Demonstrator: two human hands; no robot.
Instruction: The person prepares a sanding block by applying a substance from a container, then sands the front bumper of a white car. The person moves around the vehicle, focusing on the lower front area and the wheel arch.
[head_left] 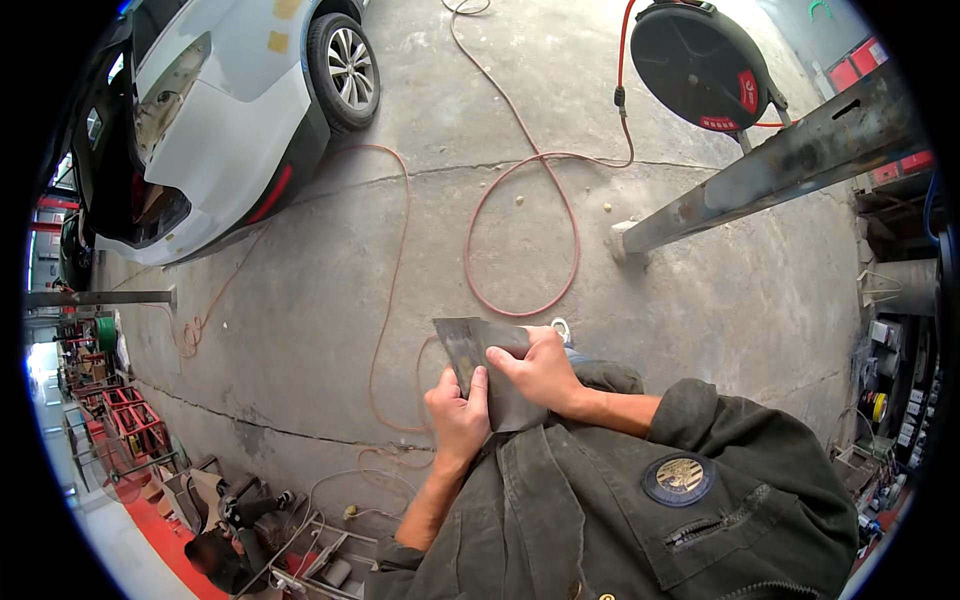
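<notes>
A thin, dull grey sheet (514,408), which looks like sandpaper, is held in front of my jacket. Its left part forms a darker band with a few yellowish smudges, as if folded over; I cannot tell for certain. My left hand (460,418) grips the lower left side, thumb pointing up along the face. From the right, my right hand (543,372) pinches the sheet with its thumb laid across the front. The fingers behind the sheet are mostly hidden.
A white car (235,130) with its rear open stands at the upper left. Red hose (575,235) loops over the concrete floor from a reel (690,65). A metal post (770,160) rises at the right, near cluttered shelves (905,400). Another person (240,545) is at the lower left.
</notes>
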